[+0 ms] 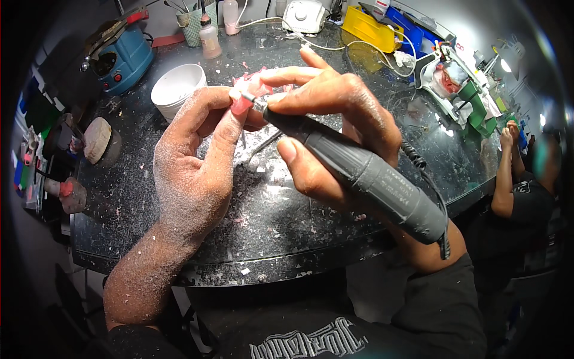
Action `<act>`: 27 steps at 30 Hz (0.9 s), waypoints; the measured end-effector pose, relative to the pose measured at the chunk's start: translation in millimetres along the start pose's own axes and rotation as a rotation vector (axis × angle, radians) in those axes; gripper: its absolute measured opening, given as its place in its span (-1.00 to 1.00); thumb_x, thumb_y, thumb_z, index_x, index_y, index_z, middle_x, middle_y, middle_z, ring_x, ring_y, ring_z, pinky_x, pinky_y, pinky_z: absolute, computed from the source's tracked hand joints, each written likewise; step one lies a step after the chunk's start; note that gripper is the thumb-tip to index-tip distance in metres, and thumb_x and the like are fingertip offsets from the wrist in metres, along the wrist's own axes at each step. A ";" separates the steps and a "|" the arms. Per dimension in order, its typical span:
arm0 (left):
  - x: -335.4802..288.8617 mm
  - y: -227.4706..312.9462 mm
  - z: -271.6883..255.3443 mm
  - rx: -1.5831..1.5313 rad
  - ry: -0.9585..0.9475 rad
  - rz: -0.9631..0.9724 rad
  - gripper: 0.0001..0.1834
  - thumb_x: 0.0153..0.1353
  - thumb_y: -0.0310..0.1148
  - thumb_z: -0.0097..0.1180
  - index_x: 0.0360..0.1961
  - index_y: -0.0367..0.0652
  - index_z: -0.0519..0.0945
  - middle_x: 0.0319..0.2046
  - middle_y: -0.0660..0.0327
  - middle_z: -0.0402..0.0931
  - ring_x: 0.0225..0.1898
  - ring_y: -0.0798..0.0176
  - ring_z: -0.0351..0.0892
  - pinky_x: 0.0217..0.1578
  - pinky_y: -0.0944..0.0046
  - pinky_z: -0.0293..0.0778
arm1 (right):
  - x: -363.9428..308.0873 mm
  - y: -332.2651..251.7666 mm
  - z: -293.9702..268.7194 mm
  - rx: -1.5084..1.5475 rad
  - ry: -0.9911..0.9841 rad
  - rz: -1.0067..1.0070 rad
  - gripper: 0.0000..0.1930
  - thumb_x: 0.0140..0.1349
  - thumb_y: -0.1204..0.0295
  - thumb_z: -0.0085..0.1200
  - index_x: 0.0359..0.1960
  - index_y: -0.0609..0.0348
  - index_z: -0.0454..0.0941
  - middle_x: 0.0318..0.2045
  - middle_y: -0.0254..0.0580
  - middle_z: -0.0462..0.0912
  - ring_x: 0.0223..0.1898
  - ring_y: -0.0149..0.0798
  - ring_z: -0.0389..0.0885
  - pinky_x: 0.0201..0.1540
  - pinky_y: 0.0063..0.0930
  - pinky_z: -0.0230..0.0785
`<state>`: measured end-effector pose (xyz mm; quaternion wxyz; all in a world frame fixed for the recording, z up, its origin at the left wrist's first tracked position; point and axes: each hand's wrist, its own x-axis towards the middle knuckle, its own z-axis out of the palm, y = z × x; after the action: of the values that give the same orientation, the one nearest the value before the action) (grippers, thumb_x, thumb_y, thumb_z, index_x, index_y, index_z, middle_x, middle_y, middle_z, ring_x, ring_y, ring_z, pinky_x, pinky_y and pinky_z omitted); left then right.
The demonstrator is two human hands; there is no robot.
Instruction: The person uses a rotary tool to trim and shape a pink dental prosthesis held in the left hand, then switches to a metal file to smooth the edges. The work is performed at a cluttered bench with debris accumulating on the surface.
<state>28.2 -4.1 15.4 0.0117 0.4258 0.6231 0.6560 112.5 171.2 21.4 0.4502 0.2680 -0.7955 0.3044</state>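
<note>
My left hand (197, 155), coated in pale dust, pinches a small pink denture-like piece (241, 104) between thumb and fingers. My right hand (365, 116) is wrapped round a dark grey rotary handpiece (365, 164), held slantwise with its metal nose toward the upper left. The tip of the handpiece is at the pink piece; whether it touches is too small to tell. A right fingertip rests near the nose. Behind the fingers, more pink material is partly hidden. From the handpiece's back end hangs a coiled black cord (414, 154).
On the dusty black bench (251, 239) lie pink and white shavings. A white tub (178, 87) stands just beyond my left hand. Farther back are a blue machine (125, 63), a dropper bottle (210, 39), a white control box (304, 16) and a yellow bin (368, 30). Another person (520, 191) is at right.
</note>
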 end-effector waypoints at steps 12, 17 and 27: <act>0.4 1.3 -0.4 -0.078 -0.065 -0.024 -0.81 0.52 -0.39 0.02 -0.02 -0.27 0.57 -0.26 0.17 0.67 -0.10 0.36 0.67 0.04 0.31 0.52 | 0.5 1.1 0.0 0.048 0.026 -0.011 -0.63 0.03 0.62 0.15 -0.05 0.27 0.53 -0.12 0.02 0.70 0.14 0.01 0.66 0.45 0.23 0.08; -0.2 -0.7 -0.2 -0.070 -0.036 -0.020 -0.82 0.51 -0.41 0.03 -0.01 -0.27 0.57 -0.23 0.16 0.66 -0.10 0.35 0.68 0.05 0.31 0.53 | 0.4 3.8 5.5 0.084 0.129 0.001 -0.60 -0.07 0.58 0.29 -0.10 0.21 0.62 -0.17 -0.10 0.74 0.01 -0.12 0.74 0.36 0.08 0.29; -1.2 -5.1 -1.8 -0.008 0.001 0.029 -0.80 0.47 -0.50 0.05 0.05 -0.31 0.56 -0.12 0.13 0.63 -0.05 0.30 0.70 0.08 0.29 0.55 | 0.1 3.6 -1.2 0.082 0.063 -0.002 -0.63 0.02 0.66 0.13 -0.06 0.27 0.50 -0.12 0.04 0.69 0.05 -0.07 0.68 0.41 0.16 0.20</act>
<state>25.4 -5.1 10.7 0.0038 0.4345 0.6142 0.6588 110.6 174.4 21.1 0.4638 0.2774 -0.7676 0.3446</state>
